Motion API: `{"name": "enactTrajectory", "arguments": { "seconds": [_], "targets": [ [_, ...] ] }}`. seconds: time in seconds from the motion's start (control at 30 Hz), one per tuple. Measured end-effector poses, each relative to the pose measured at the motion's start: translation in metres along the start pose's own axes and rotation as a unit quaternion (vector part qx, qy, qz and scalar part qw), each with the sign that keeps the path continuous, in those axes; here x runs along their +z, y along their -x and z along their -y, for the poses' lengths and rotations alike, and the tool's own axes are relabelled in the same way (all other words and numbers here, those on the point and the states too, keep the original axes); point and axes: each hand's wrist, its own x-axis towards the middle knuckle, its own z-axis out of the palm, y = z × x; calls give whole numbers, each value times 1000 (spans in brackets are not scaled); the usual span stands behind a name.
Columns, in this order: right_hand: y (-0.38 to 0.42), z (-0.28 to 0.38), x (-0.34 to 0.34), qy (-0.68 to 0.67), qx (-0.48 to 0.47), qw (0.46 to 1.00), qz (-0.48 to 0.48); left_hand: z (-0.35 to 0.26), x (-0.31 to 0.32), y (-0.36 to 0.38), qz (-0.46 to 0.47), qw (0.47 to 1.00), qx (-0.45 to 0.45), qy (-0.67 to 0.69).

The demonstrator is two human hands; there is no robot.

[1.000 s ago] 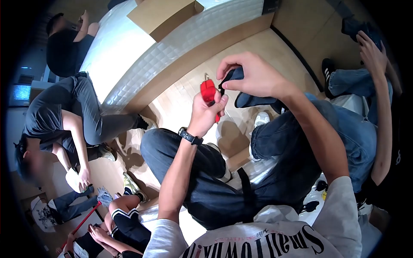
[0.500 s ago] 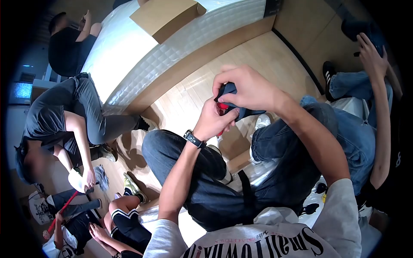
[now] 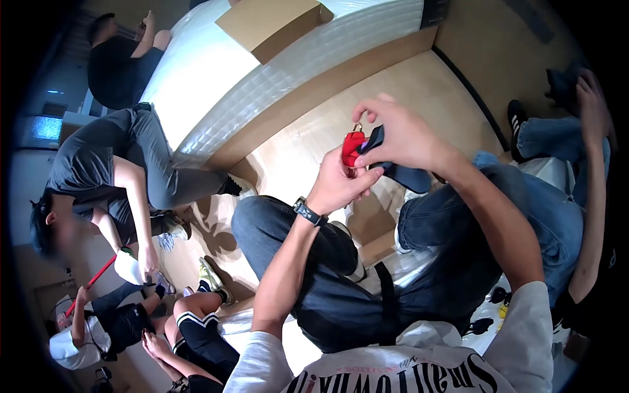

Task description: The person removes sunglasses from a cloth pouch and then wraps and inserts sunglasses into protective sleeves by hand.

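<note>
Above my knees, my left hand is closed around the lower part of a small red piece. A gold-coloured metal clasp shows at its top end, close to the fingers of my right hand. That right hand pinches a dark, flat, flexible piece, which bends and hangs below the palm. My left thumb also touches its edge. A bit of purple shows between the dark piece and the red one. What lies inside the left palm is hidden.
A cardboard box lies on the plastic-wrapped mattress ahead. A person bends at the left, and others sit or stand around. At the right, another person's forearm is close by. A red pole is at lower left.
The red piece has come further into view, with its clasp now showing. My right hand has moved slightly away from my left, and the dark piece hangs more openly. The view has shifted.
</note>
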Motion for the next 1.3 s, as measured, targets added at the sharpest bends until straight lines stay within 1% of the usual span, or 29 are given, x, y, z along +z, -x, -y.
{"name": "enactTrajectory", "arguments": {
  "seconds": [0.03, 0.07, 0.1, 0.13, 0.23, 0.3, 0.37, 0.43, 0.5, 0.53, 0.57, 0.63, 0.7, 0.73, 0.77, 0.83, 0.87, 0.9, 0.97, 1.0, 1.03, 1.1, 1.13, 1.17, 1.2, 1.23, 1.27, 1.3],
  "targets": [
    [-1, 0, -2, 10, 35, 999, 1, 1, -1, -1, 0, 1000, 3, 12],
    [-1, -1, -2, -10, 25, 999, -29, 0, -2, -1, 3, 1000, 4, 22],
    [-1, 0, -2, -13, 20, 999, -29, -3, -2, -1, 6, 999, 6, 31],
    [-2, 1, -2, -16, 24, 999, -19, -1, -3, -2, 6, 999, -6, 50],
    [-6, 2, 4, -50, 24, 998, 1, 1, -3, -5, -13, 999, 15, 34],
    [-5, 2, 3, -92, 54, 994, 26, 1, -7, -6, -50, 998, 22, 33],
    [-7, -1, -2, -95, 49, 994, 29, 3, -12, -9, -81, 991, 36, 102],
    [-10, 1, -7, -151, 69, 984, 60, 3, -16, -9, -88, 977, 77, 179],
    [-8, 3, -8, -140, 58, 986, 71, -3, -18, -7, -100, 972, 86, 196],
    [-7, -3, -5, -102, 42, 989, 99, -3, -18, -7, -110, 967, 83, 215],
    [-5, -7, -3, -64, 27, 990, 127, -4, -19, -7, -100, 961, 84, 243],
    [-6, -5, -1, -67, 49, 987, 138, -3, -18, -9, -105, 957, 67, 261],
    [-6, -6, 3, -74, 20, 997, -5, -6, -17, -9, -119, 960, 51, 248],
    [-7, -4, 0, -94, 46, 994, -35, -2, -21, -11, -114, 974, 46, 189],
    [-8, 1, -3, -160, 56, 984, -56, -3, -20, -11, -115, 974, 47, 190],
    [-10, 8, -7, -193, 71, 975, -89, -5, -18, -12, -138, 944, -27, 298],
    [-9, 11, -7, -198, 74, 971, -109, 0, -19, -14, -144, 949, -54, 274],
    [-8, 12, -9, -197, 75, 971, -109, 4, -22, -15, -130, 954, -73, 261],
    [-4, 14, -14, -172, 45, 984, 18, 10, -18, -16, -139, 959, -85, 234],
    [-1, 18, -15, -180, 36, 981, 58, 9, -18, -15, -115, 955, -95, 255],
    [-4, 8, -14, -161, -49, 979, 117, 7, -16, -15, -115, 955, -95, 256],
    [-4, 9, -9, -194, 8, 964, 179, 1, -10, -12, -74, 964, -61, 247],
    [-4, 10, -8, -194, 8, 964, 179, 7, -13, -10, -39, 967, -67, 243],
    [-3, 10, -8, -120, 26, 986, 115, 7, -10, -8, -21, 968, -78, 238],
    [-2, 11, -8, -44, 43, 997, 51, 5, -8, -5, -7, 976, -65, 210],
    [-2, 9, -7, -44, 45, 997, 50, 3, -7, -4, 8, 982, -52, 182],
    [-3, 6, -6, 2, 61, 998, 4, 8, -9, -5, 37, 982, -51, 177],
    [-4, 2, -4, 47, 76, 995, -42, 9, -9, -6, 40, 982, -52, 178]
  ]
}}
